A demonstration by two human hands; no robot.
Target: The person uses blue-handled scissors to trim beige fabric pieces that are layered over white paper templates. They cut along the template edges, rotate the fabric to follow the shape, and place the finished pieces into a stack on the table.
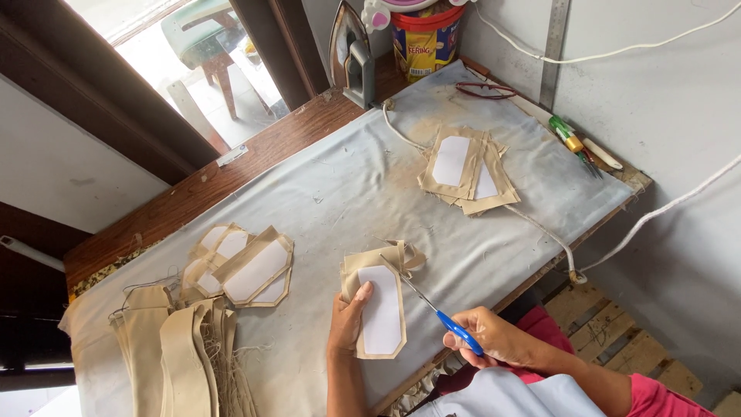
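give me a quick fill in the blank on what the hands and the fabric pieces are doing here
1. The right hand holds scissors with ____ handles.
2. The left hand grips a tan fabric piece bearing a ____ panel.
3. The iron stands ____ at the table's far edge.

Missing words: blue; white; upright

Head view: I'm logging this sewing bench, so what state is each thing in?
Left hand: gripping the tan fabric piece, white patch facing up.
Right hand: holding blue-handled scissors, tips at the piece's top corner.
Iron: standing upright.
Stack near ruler: lying flat.
Stack at left: fanned out.
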